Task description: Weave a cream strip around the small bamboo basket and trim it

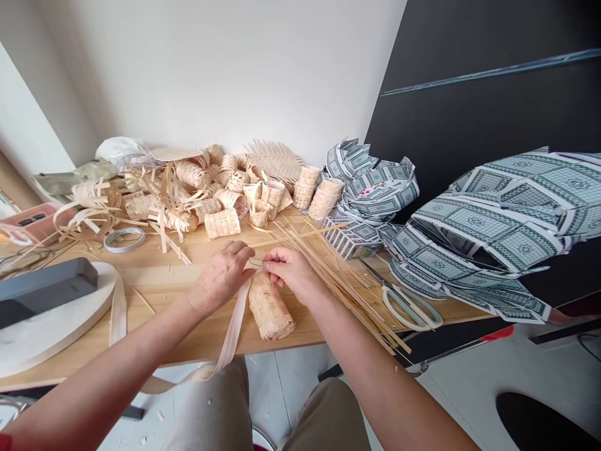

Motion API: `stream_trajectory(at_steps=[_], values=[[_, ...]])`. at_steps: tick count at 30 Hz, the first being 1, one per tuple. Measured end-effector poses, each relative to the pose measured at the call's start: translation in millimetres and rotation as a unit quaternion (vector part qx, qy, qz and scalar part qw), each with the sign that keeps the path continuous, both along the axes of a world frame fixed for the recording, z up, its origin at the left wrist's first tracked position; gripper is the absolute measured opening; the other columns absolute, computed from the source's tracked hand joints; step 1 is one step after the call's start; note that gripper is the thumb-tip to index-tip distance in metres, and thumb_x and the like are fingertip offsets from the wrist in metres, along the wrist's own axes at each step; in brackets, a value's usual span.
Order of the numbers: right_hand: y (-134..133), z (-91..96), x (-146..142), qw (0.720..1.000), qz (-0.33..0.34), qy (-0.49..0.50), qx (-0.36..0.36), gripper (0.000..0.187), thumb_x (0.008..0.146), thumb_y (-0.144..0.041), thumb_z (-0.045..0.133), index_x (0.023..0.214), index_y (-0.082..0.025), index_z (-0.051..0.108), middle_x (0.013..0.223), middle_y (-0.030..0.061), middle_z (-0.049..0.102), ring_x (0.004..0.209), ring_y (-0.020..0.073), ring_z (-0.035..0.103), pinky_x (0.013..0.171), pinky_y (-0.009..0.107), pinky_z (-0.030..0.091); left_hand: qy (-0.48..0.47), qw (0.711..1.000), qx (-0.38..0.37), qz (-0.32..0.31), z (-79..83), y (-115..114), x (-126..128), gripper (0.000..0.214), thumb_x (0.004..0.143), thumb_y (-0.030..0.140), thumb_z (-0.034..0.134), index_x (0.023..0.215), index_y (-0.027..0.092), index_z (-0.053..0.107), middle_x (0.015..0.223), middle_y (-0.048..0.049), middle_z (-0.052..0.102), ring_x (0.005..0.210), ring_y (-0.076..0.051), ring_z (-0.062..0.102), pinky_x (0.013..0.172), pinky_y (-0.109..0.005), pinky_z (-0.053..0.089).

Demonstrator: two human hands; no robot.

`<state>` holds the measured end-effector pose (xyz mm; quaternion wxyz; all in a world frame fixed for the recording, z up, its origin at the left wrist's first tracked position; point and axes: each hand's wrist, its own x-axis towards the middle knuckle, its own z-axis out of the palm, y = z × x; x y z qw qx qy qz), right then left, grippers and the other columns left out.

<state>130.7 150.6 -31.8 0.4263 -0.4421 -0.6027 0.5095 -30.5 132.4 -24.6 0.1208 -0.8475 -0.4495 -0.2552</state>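
Observation:
A small woven bamboo basket [271, 308] lies on its side on the wooden table [188, 326], mouth toward me at the front edge. My left hand [220, 272] and my right hand [291, 270] meet at its far end, fingers pinched on a thin bamboo strip there. A long flat pale strip [233, 332] runs from under my left hand down over the table edge toward my lap.
Several finished woven baskets [225, 188] and loose strips pile at the back. A bundle of thin strips [338, 275] and scissors [408, 307] lie to the right. Patterned card pieces [493, 232] fill the right side. A tape roll [124, 239] and a white board [56, 319] sit left.

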Motion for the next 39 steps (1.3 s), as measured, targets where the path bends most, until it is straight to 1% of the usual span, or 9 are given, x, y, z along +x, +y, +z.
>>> stream_trajectory(at_steps=[3,7,11,14,16,22,28,32,39], values=[[-2.6,1.4,0.4,0.998,0.003,0.065,-0.021,0.012,0.060,-0.025,0.062,0.061,-0.016,0.054,0.049,-0.0063,0.047,0.042,0.0059,0.042,0.037,0.017,0.026,-0.021,0.999,-0.039,0.007,2.2,2.1,1.6,0.010,0.074,0.011,0.061,0.079,0.016,0.053,0.078,-0.0037,0.057,0.076,-0.019,0.055,0.067,-0.029,0.045],[-5.2,-4.2,0.1,0.984,-0.063,0.167,-0.014,0.024,0.058,-0.034,0.067,0.067,-0.017,0.052,0.061,-0.0049,0.052,0.052,0.0050,0.044,0.041,0.015,0.028,-0.119,0.987,-0.105,0.007,7.2,2.6,5.8,0.020,0.069,0.003,0.059,0.063,0.017,0.046,0.066,0.0014,0.048,0.065,-0.014,0.047,0.061,-0.025,0.036],[-9.7,-9.0,-0.2,0.963,-0.100,0.250,-0.022,0.034,0.060,-0.042,0.067,0.074,-0.020,0.045,0.075,-0.0010,0.060,0.068,0.0086,0.054,0.044,0.014,0.030,-0.294,0.936,-0.190,-0.015,7.9,4.1,6.3,0.022,0.064,0.000,0.054,0.056,0.017,0.041,0.056,0.0049,0.041,0.055,-0.010,0.037,0.057,-0.024,0.028],[-11.7,-10.3,0.0,0.954,-0.093,0.283,-0.037,0.041,0.058,-0.046,0.068,0.077,-0.022,0.042,0.062,-0.0052,0.052,0.063,0.0099,0.056,0.043,0.014,0.028,-0.344,0.911,-0.226,-0.020,2.6,9.0,3.8,0.019,0.064,0.007,0.055,0.055,0.017,0.041,0.053,0.0058,0.040,0.051,-0.009,0.034,0.053,-0.023,0.025],[-11.5,-11.4,0.3,0.952,-0.087,0.290,-0.041,0.041,0.058,-0.047,0.068,0.078,-0.022,0.043,0.054,-0.0086,0.042,0.055,0.0082,0.051,0.041,0.014,0.026,-0.378,0.890,-0.254,-0.028,-1.5,12.8,2.4,0.018,0.065,0.014,0.057,0.055,0.017,0.042,0.052,0.0059,0.039,0.050,-0.008,0.033,0.051,-0.022,0.025],[-12.1,-16.3,-1.2,0.967,-0.072,0.243,-0.024,0.028,0.065,-0.041,0.062,0.075,-0.020,0.046,0.045,-0.0114,0.033,0.038,0.0033,0.023,0.036,0.016,0.011,-0.482,0.797,-0.354,-0.080,-4.1,12.6,4.0,0.021,0.063,0.026,0.059,0.056,0.016,0.042,0.054,0.0052,0.040,0.053,-0.007,0.037,0.053,-0.021,0.030],[-13.9,-20.3,-5.6,0.982,-0.076,0.169,0.024,0.017,0.072,-0.035,0.054,0.072,-0.020,0.048,0.044,-0.0107,0.029,0.040,0.0050,0.021,0.038,0.018,0.014,-0.553,0.684,-0.449,-0.157,-3.3,10.1,0.5,0.022,0.059,0.015,0.059,0.055,0.015,0.038,0.058,0.0054,0.039,0.049,-0.004,0.033,0.047,-0.017,0.025],[-11.4,-22.0,-5.5,0.987,-0.089,0.120,0.067,0.016,0.075,-0.036,0.050,0.072,-0.020,0.048,0.045,-0.0098,0.028,0.041,0.0068,0.022,0.040,0.020,0.017,-0.545,0.642,-0.502,-0.197,-2.7,16.1,-5.2,0.021,0.060,0.014,0.060,0.057,0.014,0.039,0.058,0.0052,0.039,0.043,-0.001,0.029,0.042,-0.017,0.020],[-10.8,-22.4,-3.0,0.984,-0.110,0.024,0.138,0.016,0.079,-0.035,0.045,0.073,-0.021,0.050,0.049,-0.0077,0.032,0.044,0.0091,0.028,0.045,0.022,0.023,-0.529,0.603,-0.547,-0.239,-0.8,20.6,-16.2,0.021,0.062,0.011,0.065,0.060,0.013,0.044,0.067,0.0019,0.051,0.039,0.001,0.034,0.036,-0.014,0.017]])
